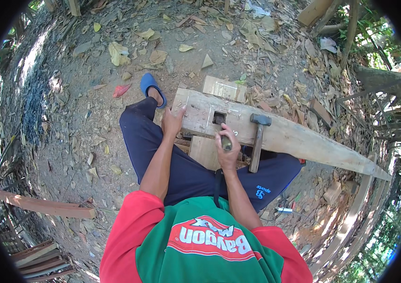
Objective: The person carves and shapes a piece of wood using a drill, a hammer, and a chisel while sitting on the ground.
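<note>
A long, pale, rough-hewn wooden beam [299,141] lies across the scene just beyond the person's lap, a square hole [219,117] in its left part. The right hand [227,152] has its fingers clamped on a tool with a rounded olive-brown handle [226,143], at the hole's near edge. The left hand [172,122] touches the beam's left end, thumb and forefinger apart; whether they grip, I cannot tell. A grey-headed, wooden-handled hammer [256,144] rests on the beam, right of the hole.

Long pale wooden beam [304,144]: matt, dry-looking, slightly rough. Dark-grey block-headed hammer [258,136]: dull metal head, worn wooden handle. Round olive-coloured tool handle [226,143]: material unclear. Long navy trousers [186,173]: matt cloth. Loose green-and-red shirt [155,247]: matt cloth.
</note>
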`<state>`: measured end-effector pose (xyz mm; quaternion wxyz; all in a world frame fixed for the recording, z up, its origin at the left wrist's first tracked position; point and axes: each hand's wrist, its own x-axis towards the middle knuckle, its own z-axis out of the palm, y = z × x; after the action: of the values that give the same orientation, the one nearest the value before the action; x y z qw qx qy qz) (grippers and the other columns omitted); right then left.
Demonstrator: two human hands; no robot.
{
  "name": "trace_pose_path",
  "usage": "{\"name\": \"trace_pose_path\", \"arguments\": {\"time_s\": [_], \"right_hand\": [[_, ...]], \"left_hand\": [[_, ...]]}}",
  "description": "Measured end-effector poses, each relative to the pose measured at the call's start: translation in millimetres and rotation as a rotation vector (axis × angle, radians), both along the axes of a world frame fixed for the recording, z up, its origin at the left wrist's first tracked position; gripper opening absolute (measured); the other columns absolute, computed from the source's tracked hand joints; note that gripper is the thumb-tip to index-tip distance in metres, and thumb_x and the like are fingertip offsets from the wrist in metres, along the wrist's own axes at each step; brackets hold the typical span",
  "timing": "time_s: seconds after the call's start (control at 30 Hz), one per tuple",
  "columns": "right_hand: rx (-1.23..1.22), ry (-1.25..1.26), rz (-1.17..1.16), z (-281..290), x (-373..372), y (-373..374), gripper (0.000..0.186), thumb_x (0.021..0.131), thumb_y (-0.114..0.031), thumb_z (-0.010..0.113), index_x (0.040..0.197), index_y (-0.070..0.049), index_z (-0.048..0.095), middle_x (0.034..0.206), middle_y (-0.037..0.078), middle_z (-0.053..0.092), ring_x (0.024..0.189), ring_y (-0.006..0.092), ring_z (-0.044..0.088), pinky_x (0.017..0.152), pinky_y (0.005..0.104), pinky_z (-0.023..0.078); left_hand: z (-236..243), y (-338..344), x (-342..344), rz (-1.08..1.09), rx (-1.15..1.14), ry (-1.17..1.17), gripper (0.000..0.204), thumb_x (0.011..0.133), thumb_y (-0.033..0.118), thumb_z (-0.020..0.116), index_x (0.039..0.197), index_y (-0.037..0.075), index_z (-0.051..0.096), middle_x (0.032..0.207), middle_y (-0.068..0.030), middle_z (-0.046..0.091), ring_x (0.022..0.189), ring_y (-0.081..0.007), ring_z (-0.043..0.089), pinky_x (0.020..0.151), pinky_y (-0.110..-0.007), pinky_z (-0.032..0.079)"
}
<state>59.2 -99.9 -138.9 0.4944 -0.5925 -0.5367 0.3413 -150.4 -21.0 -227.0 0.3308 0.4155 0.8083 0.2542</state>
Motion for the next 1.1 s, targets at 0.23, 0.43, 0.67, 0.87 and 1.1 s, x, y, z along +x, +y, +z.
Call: {"name": "trace_pose_path", "arguments": {"time_s": [0.23, 0.43, 0.67, 0.87, 1.1], "right_hand": [[-0.605, 0.206, 0.059, 40, 53, 182, 0.032, 0.087, -0.025, 0.064, 0.094, 0.006, 0.062, 0.086, 0.016, 0.068, 0.055, 0.0256, 0.070, 0.044, 0.0322, 0.055], [-0.256, 0.179, 0.016, 36, 28, 71, 0.017, 0.090, -0.008, 0.068, 0.102, 0.002, 0.062, 0.102, 0.017, 0.069, 0.085, 0.0220, 0.070, 0.074, 0.0315, 0.056], [0.029, 0.195, -0.065, -21, 13, 20, 0.020, 0.089, -0.001, 0.068, 0.107, 0.003, 0.059, 0.121, 0.021, 0.063, 0.094, 0.0233, 0.069, 0.082, 0.0324, 0.058], [-0.619, 0.207, 0.099, 37, 51, 141, 0.019, 0.092, -0.014, 0.068, 0.104, -0.001, 0.060, 0.093, 0.013, 0.069, 0.066, 0.0210, 0.072, 0.056, 0.0297, 0.060], [-0.320, 0.267, 0.125, 50, 49, 49, 0.013, 0.086, -0.006, 0.070, 0.093, 0.001, 0.062, 0.095, 0.013, 0.069, 0.078, 0.0198, 0.071, 0.067, 0.0306, 0.058]], "left_hand": [[-5, 2, 1, -0.004, 0.014, -0.080, 0.073, 0.084, 0.056, 0.069, 0.125, -0.003, 0.056, 0.118, -0.0283, 0.064, 0.114, -0.0429, 0.060, 0.096, -0.047, 0.046], [7, 2, 4, -0.024, -0.009, 0.001, 0.067, 0.088, 0.051, 0.068, 0.125, -0.003, 0.056, 0.117, -0.0253, 0.066, 0.112, -0.0378, 0.063, 0.095, -0.043, 0.047], [-2, 0, 2, -0.022, 0.016, -0.038, 0.067, 0.088, 0.052, 0.067, 0.124, -0.003, 0.056, 0.116, -0.0259, 0.066, 0.111, -0.0389, 0.063, 0.095, -0.043, 0.046], [3, -3, 0, -0.023, -0.023, -0.045, 0.076, 0.084, 0.057, 0.069, 0.127, -0.004, 0.055, 0.120, -0.0278, 0.063, 0.115, -0.0416, 0.060, 0.098, -0.046, 0.045], [5, 3, 1, 0.017, -0.046, -0.027, 0.075, 0.083, 0.056, 0.069, 0.125, -0.003, 0.055, 0.119, -0.0284, 0.064, 0.114, -0.0425, 0.060, 0.097, -0.046, 0.046]]}}
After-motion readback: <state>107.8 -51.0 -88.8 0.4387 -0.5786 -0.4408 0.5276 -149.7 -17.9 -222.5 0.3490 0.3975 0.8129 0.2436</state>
